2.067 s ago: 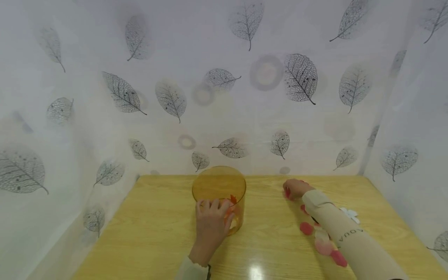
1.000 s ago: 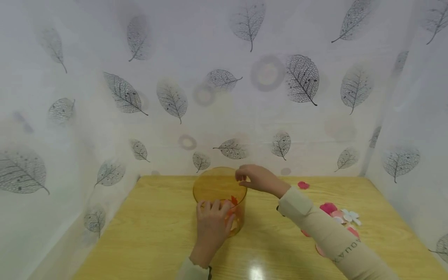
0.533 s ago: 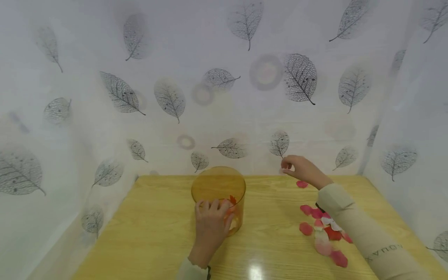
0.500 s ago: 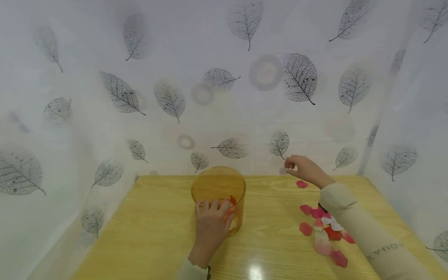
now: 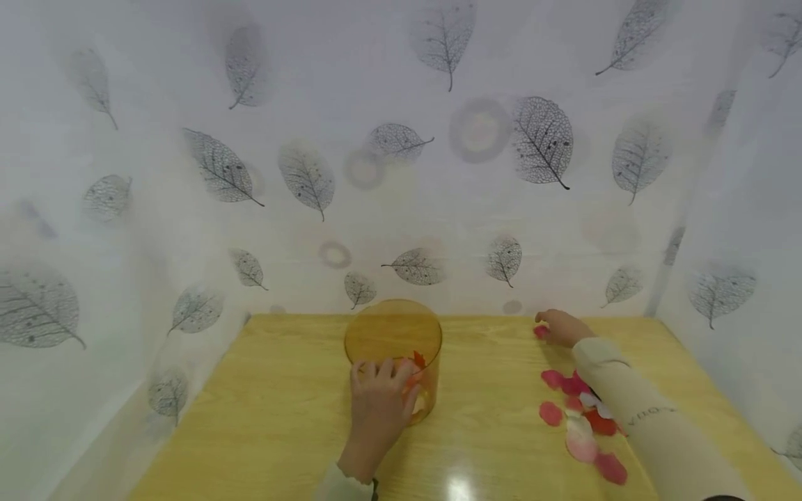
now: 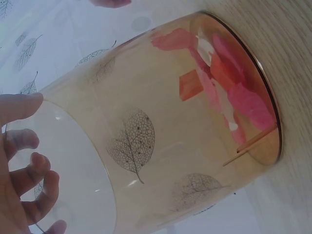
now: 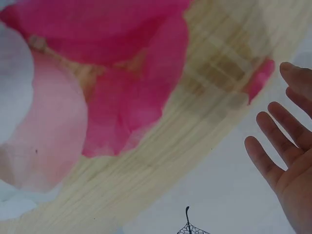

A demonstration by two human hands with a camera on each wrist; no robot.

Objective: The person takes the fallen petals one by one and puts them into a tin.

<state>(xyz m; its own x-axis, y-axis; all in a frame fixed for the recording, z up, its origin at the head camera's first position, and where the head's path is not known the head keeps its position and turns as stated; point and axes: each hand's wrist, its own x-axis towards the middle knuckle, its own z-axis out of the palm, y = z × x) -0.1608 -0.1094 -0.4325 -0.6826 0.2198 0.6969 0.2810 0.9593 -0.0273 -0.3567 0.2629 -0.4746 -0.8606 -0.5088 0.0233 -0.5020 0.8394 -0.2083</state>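
An amber see-through cylinder container (image 5: 390,328) stands on the table, with pink, red and white petals (image 6: 248,105) lying in its bottom. My left hand (image 5: 379,410) holds its near rim, the fingers hooked over the edge, as the left wrist view also shows. At the back right, my right hand (image 5: 564,328) is low over a lone dark pink petal (image 5: 541,332). In the right wrist view the fingers (image 7: 273,126) are spread and nothing is between them; the petal lies just beyond the fingertips.
A loose cluster of pink, red and white petals (image 5: 579,445) lies on the wood-patterned table (image 5: 269,417), partly under the right sleeve (image 5: 651,410). Leaf-printed white sheeting (image 5: 464,209) closes off the back and sides.
My right hand carried a pink petal from the back right to the container's rim, went back without it, and has come down at the lone petal. The left hand has stayed on the rim.
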